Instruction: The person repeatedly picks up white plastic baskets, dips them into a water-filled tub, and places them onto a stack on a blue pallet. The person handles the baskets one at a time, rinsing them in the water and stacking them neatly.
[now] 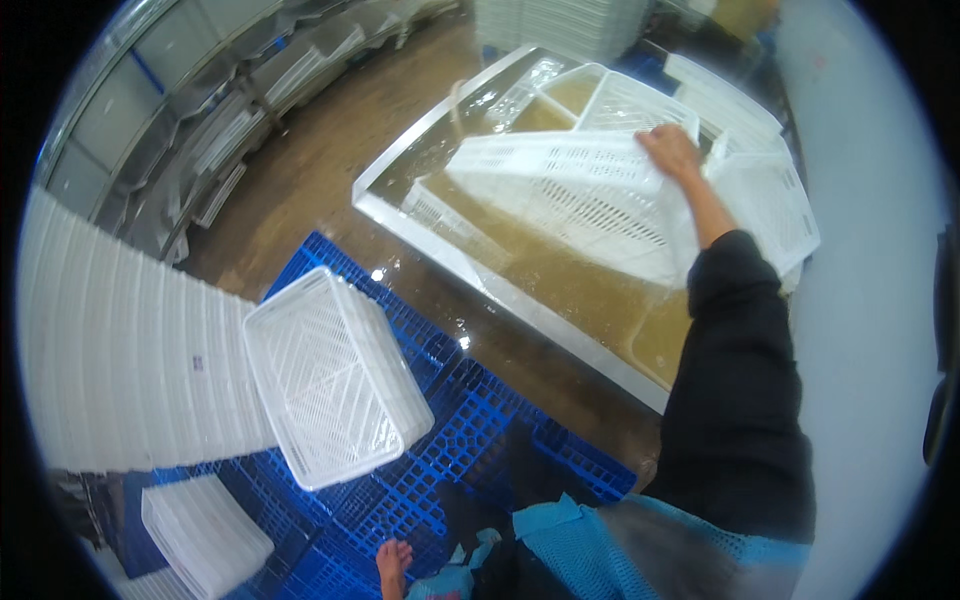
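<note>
Wet brown floor carries a blue pallet (460, 420) and a water-filled tank (560, 290). Right hand (672, 152), fingers clenched on its rim, tilts a white crate (570, 195) over the tank; left hand (393, 560) hangs released above the pallet.

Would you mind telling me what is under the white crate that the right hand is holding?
Under the tilted white crate gripped by the right hand lies a steel wash tank of murky yellowish water, with more white crates in it. The tank bottom is hidden.

On the wet brown floor (330, 160) to my near left lies a blue pallet (470, 420) with a short stack of white crates (335, 375) on it; farther right stands a water-filled tank (520, 300).
</note>
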The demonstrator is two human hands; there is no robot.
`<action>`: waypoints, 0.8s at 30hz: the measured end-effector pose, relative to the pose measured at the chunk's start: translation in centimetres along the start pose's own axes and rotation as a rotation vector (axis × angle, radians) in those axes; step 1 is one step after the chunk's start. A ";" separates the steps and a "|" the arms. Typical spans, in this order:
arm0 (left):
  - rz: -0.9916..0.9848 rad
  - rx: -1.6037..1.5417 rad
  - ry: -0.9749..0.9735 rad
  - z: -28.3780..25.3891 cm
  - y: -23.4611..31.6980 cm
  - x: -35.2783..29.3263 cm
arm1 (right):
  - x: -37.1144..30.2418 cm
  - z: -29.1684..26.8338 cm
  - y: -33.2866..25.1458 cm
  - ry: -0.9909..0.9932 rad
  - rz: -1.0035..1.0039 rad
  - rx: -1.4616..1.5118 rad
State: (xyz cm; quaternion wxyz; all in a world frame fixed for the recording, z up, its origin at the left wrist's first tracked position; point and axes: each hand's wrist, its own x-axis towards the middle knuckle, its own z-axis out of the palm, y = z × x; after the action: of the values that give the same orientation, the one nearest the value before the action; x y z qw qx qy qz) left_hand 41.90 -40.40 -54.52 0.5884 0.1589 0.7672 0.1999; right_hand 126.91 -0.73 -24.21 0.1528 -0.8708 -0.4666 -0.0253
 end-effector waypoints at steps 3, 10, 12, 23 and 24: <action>0.012 -0.039 0.005 1.1 1.6 -0.8 | 2.4 -6.2 -4.4 0.008 0.015 -0.033; 0.091 -0.113 -0.077 0.7 1.8 1.7 | 1.2 -17.5 -17.5 0.054 -0.365 -0.118; 0.112 -0.127 -0.103 -0.5 2.6 3.4 | -2.4 -19.2 -22.0 0.087 -0.436 -0.172; 0.580 -0.092 0.017 -10.1 20.4 12.3 | -22.8 -19.2 -43.6 0.266 -1.307 -0.393; 0.546 -0.157 -0.023 -11.0 22.1 12.5 | -23.3 -19.1 -45.1 0.284 -1.381 -0.380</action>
State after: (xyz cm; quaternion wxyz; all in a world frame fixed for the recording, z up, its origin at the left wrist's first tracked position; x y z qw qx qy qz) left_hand 28.28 -16.51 -51.64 0.5321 0.3160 0.6713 0.4079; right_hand 78.69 -1.65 0.55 0.0071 -0.3776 -0.8728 -0.3091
